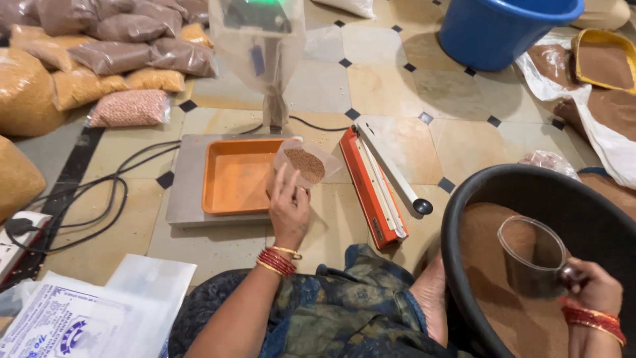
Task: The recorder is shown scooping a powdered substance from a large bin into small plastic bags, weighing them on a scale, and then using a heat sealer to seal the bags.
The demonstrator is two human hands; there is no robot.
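My left hand holds up a small clear plastic bag with a little brown grain in it, just over the right edge of the orange tray. That tray sits on a flat metal weighing scale. My right hand grips a clear plastic cup over the large black tub, which is filled with fine brown grain. The cup looks empty.
An orange heat sealer lies right of the scale. Filled packets of grain are heaped at the back left. A blue bucket stands at the back right beside a yellow tray. Black cables and printed bags lie at left.
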